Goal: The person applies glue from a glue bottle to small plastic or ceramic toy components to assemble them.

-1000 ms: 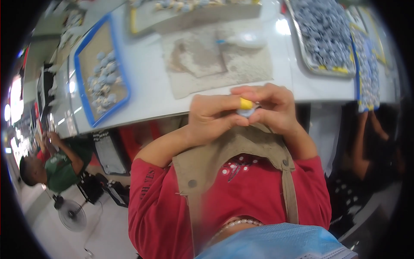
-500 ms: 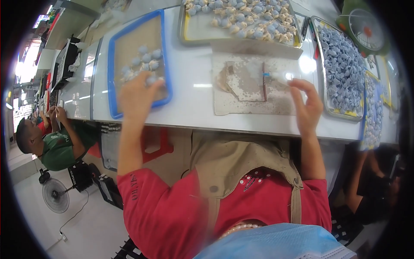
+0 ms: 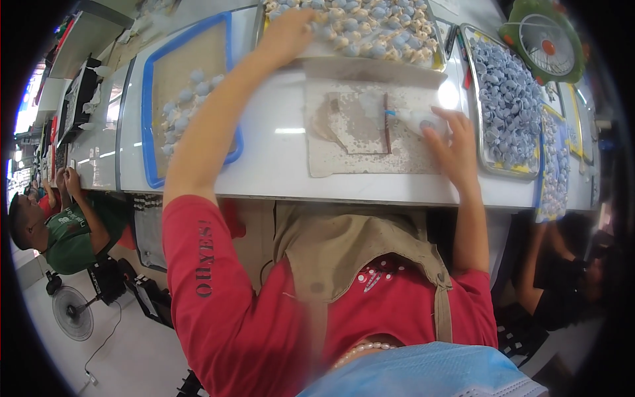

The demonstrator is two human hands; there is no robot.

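My left hand (image 3: pixel 289 34) reaches over the left part of the far metal tray (image 3: pixel 262 25), fingertips close to its small cream-and-grey-blue figure pieces (image 3: pixel 370 30). Its fingers are blurred and bent down, so their grip is hidden. On the right, my right hand (image 3: pixel 455 147) has thumb and fingers around the end of a small translucent bottle (image 3: pixel 411 120) with a blue tip. That tip points left, by a dark rod on a stained cardboard sheet (image 3: pixel 360 165). Similar pieces (image 3: pixel 177 114) lie in the blue-rimmed tray (image 3: pixel 151 132) at left, partly hidden behind my left forearm.
A metal tray (image 3: pixel 489 162) of grey-blue parts stands at right, beside a green fan (image 3: pixel 548 49) and a narrow tray (image 3: pixel 554 165) of pieces. Pens (image 3: pixel 451 41) lie between the trays. A co-worker in green (image 3: pixel 76 235) sits at far left; another person's arm shows at right.
My left hand has moved from the blue-rimmed tray up and right to the far metal tray. My right hand stays by the bottle over the cardboard. The whole view has shifted slightly.
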